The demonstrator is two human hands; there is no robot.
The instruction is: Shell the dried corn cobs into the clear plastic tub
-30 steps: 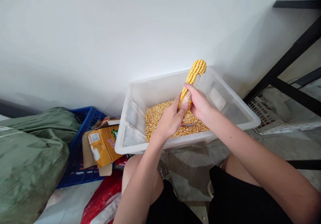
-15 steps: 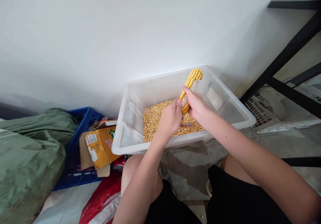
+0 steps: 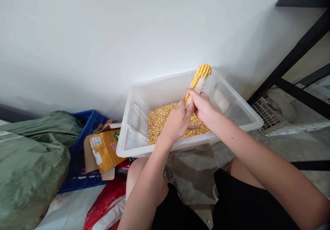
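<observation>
An ear of corn (image 3: 199, 79) is held tilted above a translucent plastic bin (image 3: 139, 151). Yellow kernels cover its far tip and left side, while a bare whitish strip of cob faces me. My left hand (image 3: 178, 120) is closed around the lower end, its thumb lying across the cob. Higher up, my right hand (image 3: 202, 104) grips the ear from the right, thumb on the rows of kernels. Loose corn kernels (image 3: 161, 120) cover the bin's floor. Among them lies a thin rod-like piece (image 3: 193, 127), partly hidden behind my left hand.
To the left, a blue crate (image 3: 77, 185) holds torn cardboard packaging (image 3: 105, 151), beside a green fabric sack (image 3: 31, 164). A red and white bag (image 3: 107, 206) lies near my leg. At right are a black metal frame (image 3: 291, 56) and a white basket (image 3: 268, 116). A wall stands behind the bin.
The ear has risen slightly and turned, showing more bare cob toward me. My left thumb has shifted from the kernel rows at the left edge onto the cob.
</observation>
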